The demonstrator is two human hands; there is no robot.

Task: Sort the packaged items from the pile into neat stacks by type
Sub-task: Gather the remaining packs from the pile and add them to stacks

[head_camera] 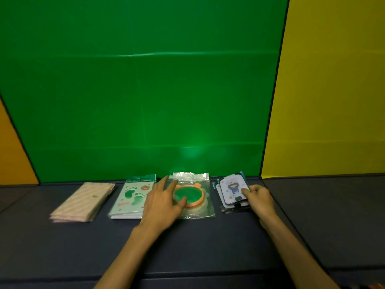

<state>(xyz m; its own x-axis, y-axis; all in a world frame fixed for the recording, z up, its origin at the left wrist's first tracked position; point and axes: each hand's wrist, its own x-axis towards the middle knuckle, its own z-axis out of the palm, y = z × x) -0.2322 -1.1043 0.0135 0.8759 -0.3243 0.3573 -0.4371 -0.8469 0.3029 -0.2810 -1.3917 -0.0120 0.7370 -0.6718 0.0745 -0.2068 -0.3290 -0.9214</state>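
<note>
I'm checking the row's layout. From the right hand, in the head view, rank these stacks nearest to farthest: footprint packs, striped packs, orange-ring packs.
From the right hand:
1. Orange-ring packs, middle, under the left hand.
2. Footprint packs, further left.
3. Striped packs, far left.

Four stacks line the dark tabletop (198, 243) below a green wall (141, 90). The left hand (164, 203) rests spread on the mirror packet (192, 195). At its 3 o'clock, the right hand (259, 198) pinches the cards (232, 190); at 9 o'clock lie footprint packets (130, 198), then striped packets (83, 202).
</note>
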